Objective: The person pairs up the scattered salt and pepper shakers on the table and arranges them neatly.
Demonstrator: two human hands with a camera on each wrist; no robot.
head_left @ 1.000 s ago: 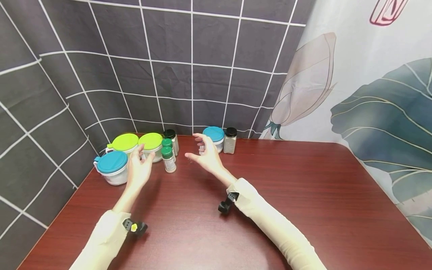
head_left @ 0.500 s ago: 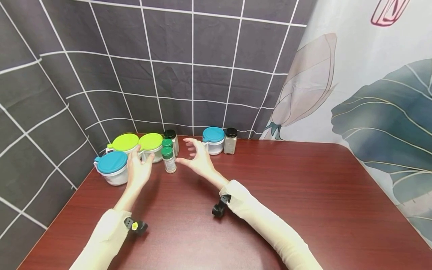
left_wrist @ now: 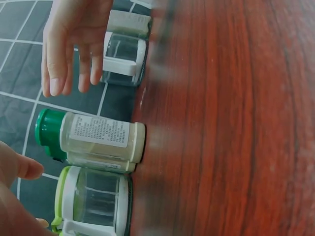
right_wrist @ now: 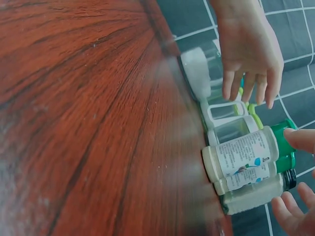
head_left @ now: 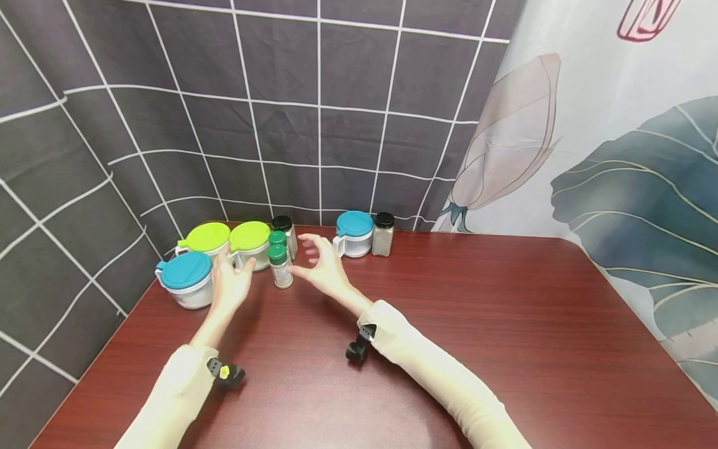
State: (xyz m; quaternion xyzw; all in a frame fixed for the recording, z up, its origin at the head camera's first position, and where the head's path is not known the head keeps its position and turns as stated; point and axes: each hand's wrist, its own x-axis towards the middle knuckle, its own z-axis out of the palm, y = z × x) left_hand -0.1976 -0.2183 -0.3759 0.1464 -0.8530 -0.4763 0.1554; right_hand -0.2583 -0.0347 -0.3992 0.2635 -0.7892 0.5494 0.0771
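My left hand (head_left: 231, 284) hovers with spread fingers in front of the lime-lidded jars (head_left: 251, 236) and beside a blue-lidded jar (head_left: 187, 271). My right hand (head_left: 325, 268) is held with thumb and fingers apart, just right of two green-capped seasoning bottles (head_left: 282, 273). In the right wrist view its thumb (right_wrist: 300, 139) overlaps a green cap (right_wrist: 282, 137); whether it touches I cannot tell. Behind those bottles stands a black-capped seasoning bottle (head_left: 286, 231). Both hands hold nothing. White labels show on the green-capped bottles, which stand upright close together.
Right of my right hand, a second blue-lidded jar (head_left: 354, 234) with a white handle stands beside another black-capped bottle (head_left: 383, 236). A dark tiled-pattern curtain (head_left: 280, 131) backs the red-brown wooden table (head_left: 477, 312); a floral curtain (head_left: 617, 156) hangs at the right.
My right hand has moved left, away from the right-hand blue-lidded jar, to beside the green-capped bottles. My left hand has stayed almost still.
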